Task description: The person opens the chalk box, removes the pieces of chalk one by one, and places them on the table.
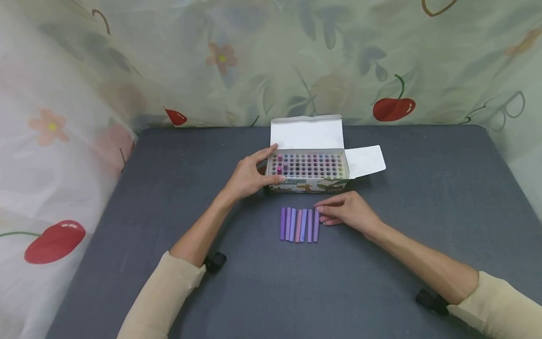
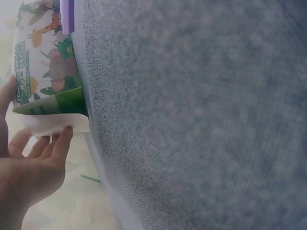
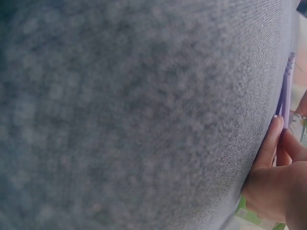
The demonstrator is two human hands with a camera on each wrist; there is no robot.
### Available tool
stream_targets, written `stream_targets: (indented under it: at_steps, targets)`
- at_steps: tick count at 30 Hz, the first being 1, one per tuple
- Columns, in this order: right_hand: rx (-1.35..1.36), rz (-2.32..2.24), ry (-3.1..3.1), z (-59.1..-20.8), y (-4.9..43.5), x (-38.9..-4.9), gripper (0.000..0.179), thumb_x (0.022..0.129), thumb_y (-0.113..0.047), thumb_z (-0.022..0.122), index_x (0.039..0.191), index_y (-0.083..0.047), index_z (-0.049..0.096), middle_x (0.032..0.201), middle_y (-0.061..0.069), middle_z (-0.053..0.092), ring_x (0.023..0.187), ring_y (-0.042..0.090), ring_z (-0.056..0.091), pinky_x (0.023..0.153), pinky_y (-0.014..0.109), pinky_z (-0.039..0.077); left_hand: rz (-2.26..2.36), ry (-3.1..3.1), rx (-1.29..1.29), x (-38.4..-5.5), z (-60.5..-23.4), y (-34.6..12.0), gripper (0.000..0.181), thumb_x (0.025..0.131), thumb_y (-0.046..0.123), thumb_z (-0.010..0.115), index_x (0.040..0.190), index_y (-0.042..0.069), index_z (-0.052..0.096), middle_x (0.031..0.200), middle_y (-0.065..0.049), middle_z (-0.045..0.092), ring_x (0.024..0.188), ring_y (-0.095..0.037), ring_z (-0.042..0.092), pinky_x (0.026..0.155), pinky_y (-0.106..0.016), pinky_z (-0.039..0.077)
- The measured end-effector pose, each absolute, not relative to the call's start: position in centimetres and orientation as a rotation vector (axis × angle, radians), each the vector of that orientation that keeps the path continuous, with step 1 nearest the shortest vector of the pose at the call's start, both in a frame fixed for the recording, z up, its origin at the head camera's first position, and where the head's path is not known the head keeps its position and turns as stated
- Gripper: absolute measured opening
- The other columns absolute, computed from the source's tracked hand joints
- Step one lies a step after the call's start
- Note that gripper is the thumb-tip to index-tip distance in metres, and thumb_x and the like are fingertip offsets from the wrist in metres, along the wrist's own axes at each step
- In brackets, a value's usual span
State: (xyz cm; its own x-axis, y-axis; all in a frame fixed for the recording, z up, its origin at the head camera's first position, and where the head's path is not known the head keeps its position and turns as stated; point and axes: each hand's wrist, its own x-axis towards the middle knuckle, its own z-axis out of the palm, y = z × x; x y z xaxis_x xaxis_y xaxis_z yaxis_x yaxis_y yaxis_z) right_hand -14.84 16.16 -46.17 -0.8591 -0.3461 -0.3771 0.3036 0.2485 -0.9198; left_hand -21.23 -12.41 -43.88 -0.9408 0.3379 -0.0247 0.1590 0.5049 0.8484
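Note:
A white cardboard box (image 1: 308, 185) with printed animals stands with its lid raised, and its grid insert carries a few upright pink and grey-purple sticks (image 1: 279, 170). My left hand (image 1: 250, 175) grips the box's left end, thumb at the front edge and index finger at the back. In the left wrist view, fingertips touch the white side flap (image 2: 53, 123). In front of the box lies a row of several chalk-like sticks (image 1: 293, 225), mostly purple, one pinkish. My right hand (image 1: 349, 212) pinches the far end of the rightmost purple stick (image 1: 316, 228) between thumb and index finger.
The grey tabletop (image 1: 360, 292) spreads around the box and sticks. A right side flap (image 1: 365, 161) juts out from the box. Printed curtain cloth (image 1: 262, 61) hangs behind the table and at its sides. Black straps with small devices (image 1: 216, 262) sit at both sleeve ends.

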Motion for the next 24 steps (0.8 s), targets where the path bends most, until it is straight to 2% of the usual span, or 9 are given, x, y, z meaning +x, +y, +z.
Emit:
stream_targets:
  at_steps: [8,24]
  targets:
    - [-0.027,-1.672,2.012,-46.4,16.0,-14.9,0.032,0.092,-0.01,0.072,0.116,0.012,0.068,0.096,0.021,0.074,0.08,0.019,0.074,0.074,0.033,0.062,1.404,2.56,0.423,-21.2,-43.8,-12.4,0.087,0.083,0.032,0.083,0.156,0.027,0.035,0.159,-0.007,0.034,0.139,-0.026,0.043,0.103,-0.036,0.05]
    - [-0.033,-1.685,2.002,-45.3,15.9,-15.3,0.034,0.092,-0.014,0.074,0.113,0.012,0.07,0.094,0.022,0.074,0.08,0.022,0.074,0.075,0.037,0.062,1.433,2.544,0.419,-21.2,-43.8,-12.4,0.087,0.083,0.03,0.083,0.155,0.026,0.035,0.158,-0.008,0.035,0.134,-0.025,0.047,0.101,-0.036,0.052]
